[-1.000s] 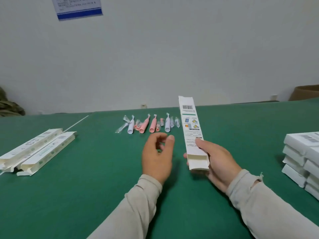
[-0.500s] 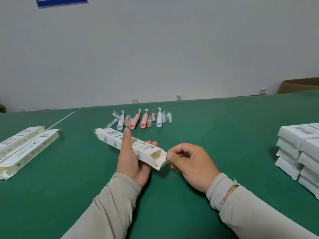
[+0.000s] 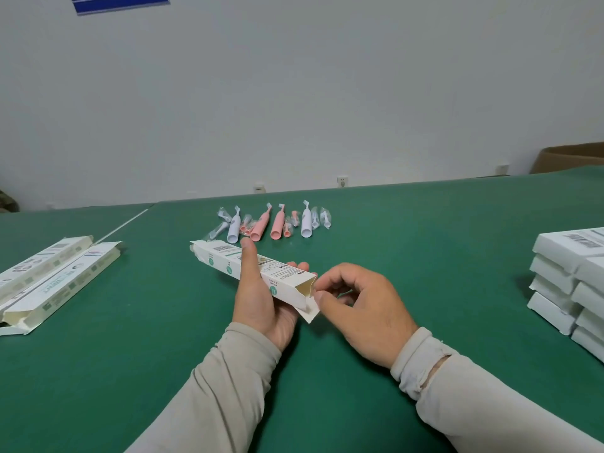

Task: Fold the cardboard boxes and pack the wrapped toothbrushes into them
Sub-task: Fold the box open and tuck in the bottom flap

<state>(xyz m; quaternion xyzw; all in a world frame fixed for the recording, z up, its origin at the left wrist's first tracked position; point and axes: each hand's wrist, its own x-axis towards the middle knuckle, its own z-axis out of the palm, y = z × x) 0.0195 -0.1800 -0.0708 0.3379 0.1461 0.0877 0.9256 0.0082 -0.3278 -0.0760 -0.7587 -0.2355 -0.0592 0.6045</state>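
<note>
Green bench point(image 3: 425, 289) under a white wall, one long carton being worked at the centre of the frame.

Cradling the cardboard box point(image 3: 255, 273) from below at centre frame, the left hand point(image 3: 261, 305) curls its fingers round the far side and lays its thumb up across the printed top face. The right hand point(image 3: 362, 312), just right of it, pinches the flap at the box's open near end between thumb and forefinger, its other fingers curled. That box slants from upper left to lower right, its far end closed. Above it, near the bench's far edge, lies a row of wrapped toothbrushes point(image 3: 271, 223), pink and white, with small clear-wrapped brush heads among them. At the left edge lie two folded boxes point(image 3: 55, 279) side by side with open ends. At the right edge stands a stack of flat white boxes point(image 3: 568, 279).
</note>
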